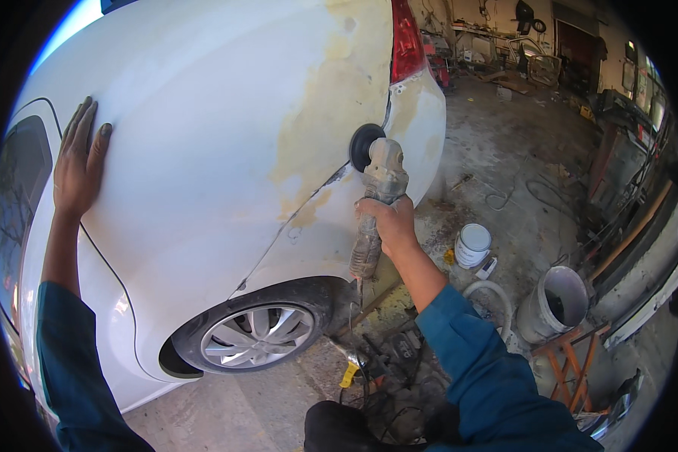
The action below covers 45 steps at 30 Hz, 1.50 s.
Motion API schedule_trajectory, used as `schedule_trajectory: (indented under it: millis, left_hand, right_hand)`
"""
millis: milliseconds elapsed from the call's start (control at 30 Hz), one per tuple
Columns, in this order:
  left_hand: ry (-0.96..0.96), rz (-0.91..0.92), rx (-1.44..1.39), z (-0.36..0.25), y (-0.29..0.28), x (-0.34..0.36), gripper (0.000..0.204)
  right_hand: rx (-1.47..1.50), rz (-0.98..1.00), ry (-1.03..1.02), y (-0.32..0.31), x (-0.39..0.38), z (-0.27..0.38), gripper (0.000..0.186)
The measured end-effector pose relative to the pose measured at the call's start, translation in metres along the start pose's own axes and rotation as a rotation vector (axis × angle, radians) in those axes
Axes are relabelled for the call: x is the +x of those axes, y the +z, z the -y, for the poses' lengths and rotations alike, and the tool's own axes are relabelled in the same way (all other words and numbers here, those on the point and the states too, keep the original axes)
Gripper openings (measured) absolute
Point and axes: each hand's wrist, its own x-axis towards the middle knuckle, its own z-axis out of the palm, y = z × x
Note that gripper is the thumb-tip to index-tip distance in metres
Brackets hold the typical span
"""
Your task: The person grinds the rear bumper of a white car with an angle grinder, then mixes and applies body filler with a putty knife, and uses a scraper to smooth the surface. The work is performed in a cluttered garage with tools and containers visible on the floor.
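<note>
My right hand (390, 224) is wrapped round the body of a dusty angle grinder (385, 175). Its round black pad (364, 147) lies against the car's rear side, near the seam below the red tail light (407, 45). The white car panel (196, 173) carries yellowish filler patches (309, 135) around that seam. My left hand (78, 162) rests flat on the panel near the rear door, fingers stretched out and holding nothing. Below the panel is the rear wheel (258, 337) with silver spokes. Dust coats the grinder, and the underside of its pad is hidden.
A white lidded bucket (472, 245) stands on the floor to the right, near a larger grey bucket (554, 303) and a pale hose (497, 292). An orange metal stand (572, 369) is nearer. Cables and tools (399, 350) lie beside the wheel.
</note>
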Motion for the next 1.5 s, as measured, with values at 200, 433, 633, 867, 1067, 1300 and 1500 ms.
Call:
schedule_trajectory:
  millis: [200, 433, 633, 867, 1067, 1300, 1500]
  left_hand:
    - [0.004, 0.007, 0.004, 0.004, -0.007, -0.002, 0.075]
    - [0.0, 0.006, -0.021, -0.004, -0.005, -0.001, 0.075]
    - [0.017, -0.008, -0.008, 0.005, -0.002, -0.002, 0.076]
    - [-0.007, 0.0, -0.008, -0.001, -0.006, 0.0, 0.076]
    - [-0.002, -0.007, -0.021, -0.003, -0.003, 0.0, 0.076]
    - [-0.014, 0.003, 0.016, 0.001, -0.004, 0.002, 0.077]
    - [-0.001, -0.013, 0.018, 0.005, 0.0, 0.001, 0.079]
  right_hand:
    - [0.059, -0.068, 0.09, -0.004, 0.021, 0.019, 0.023]
    - [-0.015, -0.059, -0.032, -0.011, 0.005, -0.007, 0.025]
    - [0.069, -0.077, 0.077, -0.003, 0.007, 0.004, 0.02]
    - [0.033, -0.105, 0.082, -0.011, 0.033, 0.02, 0.018]
    - [0.033, -0.079, 0.033, -0.02, 0.001, -0.021, 0.019]
    - [0.057, -0.077, 0.049, -0.015, 0.045, 0.028, 0.018]
    - [-0.021, -0.069, 0.053, -0.021, 0.005, -0.011, 0.02]
